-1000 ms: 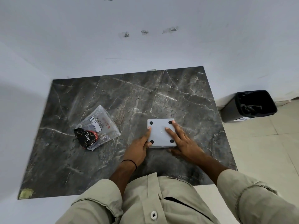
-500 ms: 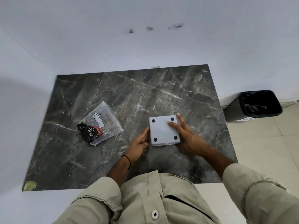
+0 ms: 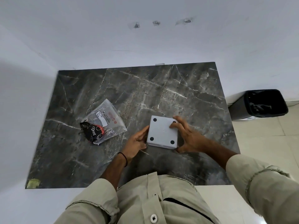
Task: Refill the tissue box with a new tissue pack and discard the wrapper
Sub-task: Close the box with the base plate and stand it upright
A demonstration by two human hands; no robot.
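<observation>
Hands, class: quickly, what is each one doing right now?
Left hand: fingers against the left side of the box.
Right hand: gripping the box, fingers on its upturned base.

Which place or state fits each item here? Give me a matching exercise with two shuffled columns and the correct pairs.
Items:
1. tissue box
2. plastic wrapper
3. bin
4. yellow sticker

Places or states:
A. on the floor, right of the table
B. near left corner of the table
C. underside up, between both hands
D. lying on the table, left of the hands

Pairs: 1-C, 2-D, 3-A, 4-B
</observation>
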